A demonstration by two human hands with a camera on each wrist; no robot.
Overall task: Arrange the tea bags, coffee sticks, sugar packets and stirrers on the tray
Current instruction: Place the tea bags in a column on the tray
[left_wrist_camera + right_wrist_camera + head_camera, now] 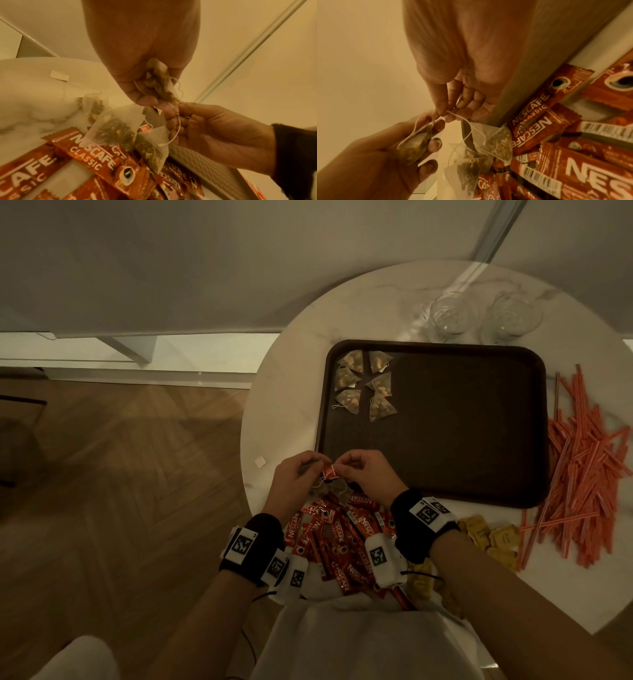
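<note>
At the near rim of a round table (294, 364), my left hand (297, 478) grips a tea bag (159, 83), fingers curled round it, while my right hand (368, 474) pinches its string (462, 119) between thumb and forefinger. A red tag (330, 473) shows between the two hands. Both hands hover over the tray's (445, 498) near-left corner, just above loose tea bags (113, 127) that lie on the coffee sticks (342, 546).

Six tea bags (363, 385) sit in two columns at the tray's far-left corner; the rest of the dark tray is open floor, from the middle to the right rim. Coffee sticks are heaped between my wrists at the table's near edge. Yellow sugar packets (493, 539) lie just right of my right wrist, off the tray. Orange stirrers (582, 460) sprawl along the tray's right side, some touching its rim. Two glasses (479, 314) stand beyond the tray's far edge. A small white scrap (261, 461) lies near the table's left rim.
</note>
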